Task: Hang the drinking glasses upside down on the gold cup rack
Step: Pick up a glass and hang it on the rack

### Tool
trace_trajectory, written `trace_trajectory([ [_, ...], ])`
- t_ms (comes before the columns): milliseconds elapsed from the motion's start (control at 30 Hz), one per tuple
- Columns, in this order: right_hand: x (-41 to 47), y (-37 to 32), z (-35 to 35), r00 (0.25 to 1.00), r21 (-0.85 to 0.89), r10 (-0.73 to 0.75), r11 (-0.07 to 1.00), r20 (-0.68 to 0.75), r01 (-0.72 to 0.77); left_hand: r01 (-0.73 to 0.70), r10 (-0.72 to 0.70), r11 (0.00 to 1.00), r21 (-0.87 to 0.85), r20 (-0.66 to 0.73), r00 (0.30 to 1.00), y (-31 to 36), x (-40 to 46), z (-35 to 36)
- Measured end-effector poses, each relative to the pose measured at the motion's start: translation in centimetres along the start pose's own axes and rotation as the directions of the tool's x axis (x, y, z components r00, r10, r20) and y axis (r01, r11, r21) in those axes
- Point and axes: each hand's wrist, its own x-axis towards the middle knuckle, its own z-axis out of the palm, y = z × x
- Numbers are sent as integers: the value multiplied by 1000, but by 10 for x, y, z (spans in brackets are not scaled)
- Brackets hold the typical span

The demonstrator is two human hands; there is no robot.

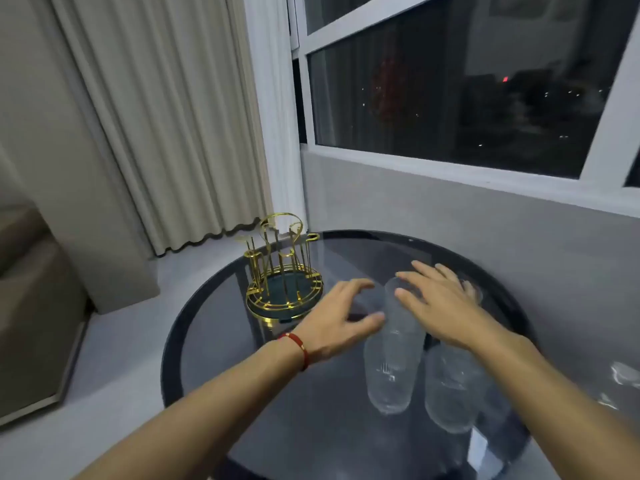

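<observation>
Both hands, left and right, hovered spread around the nearest glass, ready to lift it toward the empty gold rack at the counter's left edge.

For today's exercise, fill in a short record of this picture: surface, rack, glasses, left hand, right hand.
surface: round dark glass table
rack: gold cup rack, empty, far left of table
glasses: clear drinking glasses, none hung yet
left hand: left hand open, reaching beside a glass
right hand: right hand open, above the glasses
</observation>
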Motion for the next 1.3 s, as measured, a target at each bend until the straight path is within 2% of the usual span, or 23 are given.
trace_trajectory([
  [33,-16,-1,-1,1000,2,-2,1000,-27,2,6,-3,999,-41,56,998,8,-11,5],
  [100,-43,1,3,993,17,-22,1000,-119,24,19,-19,1000,3,146,989,14,-27,19],
  [200,-73,8,23,976,17,-58,998,-208,63,44,-50,998,42,166,985,16,-34,42],
  [333,-74,11,34,994,-88,-16,996,-106,6,77,-79,997,22,66,995,16,-30,58],
  [433,-63,12,33,984,-94,-78,994,-163,63,88,-89,994,-59,-21,996,9,-28,60],
  [500,-62,7,29,961,18,-147,988,-236,155,94,-107,987,-131,-96,990,3,-27,51],
  [567,-63,-5,29,942,208,-161,951,-295,228,105,-154,966,-237,-197,968,-6,-26,34],
  [633,-64,-20,32,968,433,-128,876,-215,211,99,-215,926,-363,-296,930,-16,-23,15],
  [700,-57,-42,35,994,623,-109,779,15,76,78,-251,910,-406,-394,884,-27,-19,2],
  [767,-38,-65,37,975,697,-70,710,212,-101,55,-270,909,-412,-485,832,-34,-16,-5],
  [800,-24,-78,39,959,752,-44,631,280,-191,46,-301,895,-444,-522,798,-41,-16,-8],
  [900,19,-103,50,899,866,-18,280,437,-415,-2,-431,788,-616,-554,712,-53,-14,-12],
  [933,29,-107,53,878,864,-33,197,478,-463,-19,-472,739,-674,-536,700,-57,-14,-13],
  [1000,46,-112,60,869,864,-17,116,494,-489,-1,-523,672,-740,-476,706,-69,-12,-17],
  [1067,59,-110,61,901,884,48,180,430,-432,80,-515,695,-715,-417,748,-83,-12,-21],
  [1133,72,-107,57,942,880,145,338,302,-334,152,-445,810,-566,-425,788,-103,-17,-22],
  [1200,82,-98,44,964,802,233,548,126,-237,245,-370,921,-303,-476,798,-122,-23,-18],
  [1233,85,-95,33,967,714,252,671,35,-201,324,-352,935,-144,-486,800,-132,-26,-16],
  [1300,93,-88,9,969,554,236,818,-77,-155,461,-368,876,138,-426,827,-150,-30,-7],
])
